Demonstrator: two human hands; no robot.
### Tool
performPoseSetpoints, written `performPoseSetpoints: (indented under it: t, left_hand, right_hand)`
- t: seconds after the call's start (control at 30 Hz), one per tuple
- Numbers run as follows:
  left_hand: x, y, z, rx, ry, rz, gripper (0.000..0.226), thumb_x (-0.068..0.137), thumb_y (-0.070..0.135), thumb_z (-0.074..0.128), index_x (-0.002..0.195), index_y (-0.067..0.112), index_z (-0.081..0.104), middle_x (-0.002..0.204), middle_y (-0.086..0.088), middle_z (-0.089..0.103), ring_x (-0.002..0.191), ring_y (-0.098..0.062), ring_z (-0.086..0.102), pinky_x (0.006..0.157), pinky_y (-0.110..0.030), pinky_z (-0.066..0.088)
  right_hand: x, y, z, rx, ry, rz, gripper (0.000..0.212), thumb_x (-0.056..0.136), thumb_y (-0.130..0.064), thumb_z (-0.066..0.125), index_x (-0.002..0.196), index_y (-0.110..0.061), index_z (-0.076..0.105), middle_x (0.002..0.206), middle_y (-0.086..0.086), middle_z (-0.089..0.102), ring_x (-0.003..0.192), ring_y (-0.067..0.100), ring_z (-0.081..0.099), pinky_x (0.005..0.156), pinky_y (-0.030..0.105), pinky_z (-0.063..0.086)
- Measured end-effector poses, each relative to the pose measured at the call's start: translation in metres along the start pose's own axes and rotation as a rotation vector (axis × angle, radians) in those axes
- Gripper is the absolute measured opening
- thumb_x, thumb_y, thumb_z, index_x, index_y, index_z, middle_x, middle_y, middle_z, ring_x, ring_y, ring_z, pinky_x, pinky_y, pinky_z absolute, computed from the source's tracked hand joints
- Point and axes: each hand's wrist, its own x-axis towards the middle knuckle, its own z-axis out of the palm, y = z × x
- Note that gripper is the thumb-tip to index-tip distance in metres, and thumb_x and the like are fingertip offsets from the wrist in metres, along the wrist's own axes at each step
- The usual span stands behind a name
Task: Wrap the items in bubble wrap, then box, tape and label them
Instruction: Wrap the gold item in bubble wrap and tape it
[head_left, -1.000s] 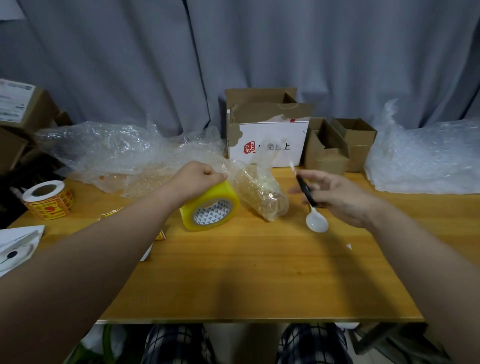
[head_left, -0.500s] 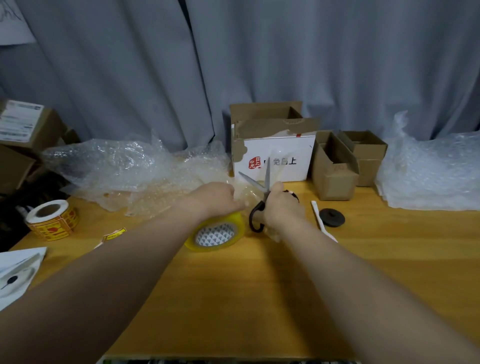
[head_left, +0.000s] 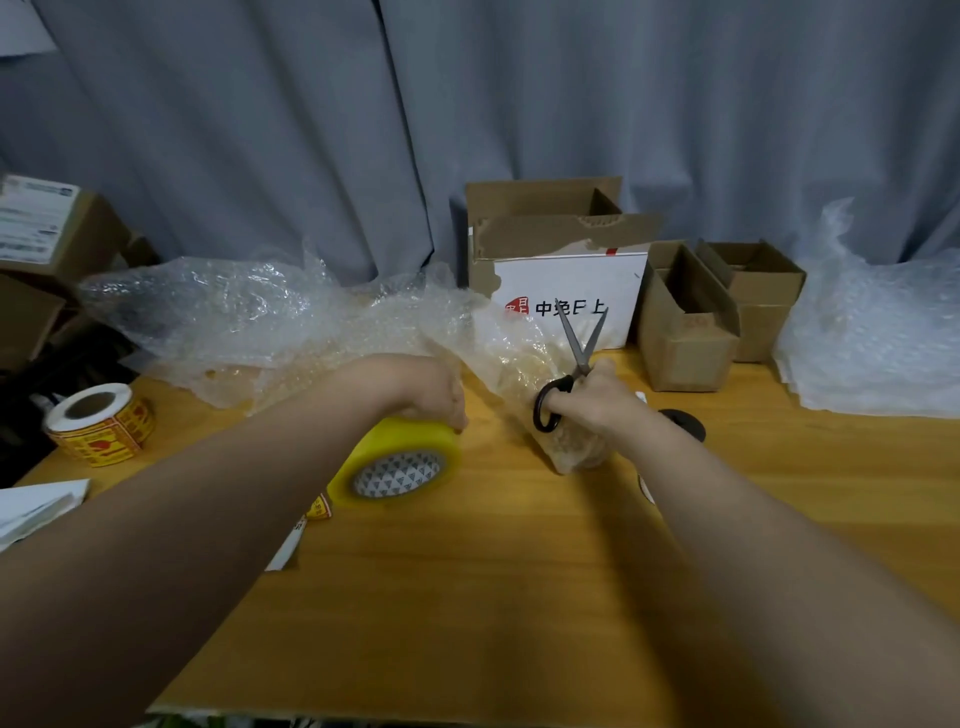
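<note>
The wooden worktop (head_left: 493, 597) holds three open cardboard boxes (head_left: 685, 332). The left hand (head_left: 415, 389) curls its fingers over one yellow tape roll (head_left: 405, 447); the right hand (head_left: 597, 400) grips one pair of scissors (head_left: 579, 343).

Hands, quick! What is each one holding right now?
Left hand: fingers curled over the tape, gripping it.
Right hand: holding the scissors, blades spread open.

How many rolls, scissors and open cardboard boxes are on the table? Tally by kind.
rolls: 2 (yellow tape roll, label sticker roll)
scissors: 1
open cardboard boxes: 3 (white-fronted box, 2 small brown boxes)
total: 6
</note>
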Motion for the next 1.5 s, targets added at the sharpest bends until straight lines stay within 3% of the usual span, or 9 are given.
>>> performPoseSetpoints:
  t: [0.27, 0.47, 0.57, 0.77, 0.97, 1.13, 1.23, 1.37, 1.5]
  left_hand:
    - [0.011, 0.001, 0.006, -0.036, 0.072, 0.009, 0.038, 0.089, 0.046, 0.057, 0.065, 0.016, 0.054, 0.066, 0.003, 0.047, 0.063, -0.013, 0.044, 0.065, -0.029, 0.036]
    - [-0.002, 0.001, 0.009, -0.058, 0.139, 0.001, 0.036, 0.091, 0.037, 0.056, 0.062, 0.017, 0.051, 0.068, 0.0, 0.048, 0.064, -0.014, 0.045, 0.061, -0.028, 0.036]
    - [-0.009, -0.001, 0.01, -0.104, 0.181, -0.005, 0.036, 0.091, 0.034, 0.056, 0.062, 0.015, 0.05, 0.066, -0.001, 0.047, 0.062, -0.016, 0.044, 0.056, -0.028, 0.035]
    - [-0.016, 0.005, 0.012, -0.16, 0.236, 0.007, 0.033, 0.091, 0.031, 0.055, 0.067, 0.01, 0.048, 0.064, -0.003, 0.042, 0.056, -0.014, 0.039, 0.049, -0.027, 0.028]
    - [-0.014, 0.004, 0.012, -0.174, 0.229, 0.004, 0.029, 0.091, 0.031, 0.055, 0.074, 0.008, 0.055, 0.066, -0.002, 0.046, 0.06, -0.014, 0.043, 0.051, -0.026, 0.031]
    - [-0.011, -0.004, 0.012, -0.231, 0.231, 0.001, 0.028, 0.09, 0.03, 0.056, 0.075, 0.008, 0.057, 0.074, -0.006, 0.052, 0.071, -0.02, 0.05, 0.065, -0.029, 0.039]
    - [-0.011, -0.005, 0.013, -0.253, 0.242, -0.003, 0.028, 0.09, 0.028, 0.055, 0.071, 0.008, 0.052, 0.068, -0.005, 0.048, 0.061, -0.018, 0.045, 0.056, -0.027, 0.036]
    - [-0.015, -0.015, 0.014, -0.326, 0.287, 0.017, 0.028, 0.088, 0.025, 0.054, 0.066, 0.01, 0.046, 0.063, -0.005, 0.042, 0.057, -0.017, 0.039, 0.052, -0.028, 0.031]
    - [-0.02, -0.03, 0.023, -0.527, 0.366, 0.134, 0.028, 0.092, 0.031, 0.057, 0.072, 0.012, 0.051, 0.069, -0.006, 0.045, 0.06, -0.015, 0.041, 0.058, -0.027, 0.035]
  right_hand:
    - [-0.04, -0.013, -0.031, -0.073, 0.133, -0.229, 0.05, 0.088, -0.057, 0.053, 0.118, -0.019, 0.041, 0.095, -0.004, 0.057, 0.082, 0.013, 0.055, 0.062, 0.027, 0.043]
    - [-0.097, -0.002, -0.04, 0.043, -0.87, -0.011, 0.099, 0.045, -0.092, 0.055, 0.116, -0.022, 0.058, 0.085, 0.011, 0.064, 0.078, 0.021, 0.066, 0.068, 0.032, 0.055]
    - [-0.103, 0.018, -0.032, -0.034, -1.051, 0.129, 0.117, 0.031, -0.095, 0.056, 0.12, -0.019, 0.057, 0.085, 0.009, 0.065, 0.083, 0.024, 0.068, 0.072, 0.033, 0.058]
    - [-0.104, 0.024, -0.005, 0.124, -0.99, 0.192, 0.127, 0.023, -0.095, 0.057, 0.122, -0.016, 0.057, 0.085, 0.009, 0.064, 0.082, 0.023, 0.069, 0.07, 0.032, 0.056]
    - [-0.092, 0.011, 0.02, 0.178, -0.791, 0.14, 0.095, 0.064, -0.084, 0.029, 0.124, -0.015, 0.054, 0.073, 0.002, 0.058, 0.068, 0.015, 0.064, 0.053, 0.022, 0.048]
    - [-0.084, 0.015, 0.026, 0.322, -0.669, 0.077, 0.087, 0.067, -0.073, 0.05, 0.123, -0.007, 0.057, 0.06, -0.001, 0.051, 0.05, 0.01, 0.048, 0.038, 0.018, 0.031]
    - [-0.08, 0.019, 0.023, 0.339, -0.604, 0.018, 0.079, 0.068, -0.065, 0.058, 0.115, -0.002, 0.06, 0.056, 0.001, 0.05, 0.042, 0.009, 0.042, 0.031, 0.017, 0.024]
    - [-0.08, 0.016, 0.017, 0.071, -0.519, -0.018, 0.043, 0.084, -0.054, 0.06, 0.078, -0.012, 0.061, 0.049, 0.0, 0.052, 0.037, 0.01, 0.04, 0.036, 0.019, 0.025]
    - [-0.079, 0.003, 0.022, -0.536, -0.484, -0.087, 0.037, 0.093, -0.03, 0.061, 0.126, -0.017, 0.052, 0.095, 0.004, 0.063, 0.065, 0.017, 0.063, 0.048, 0.026, 0.05]
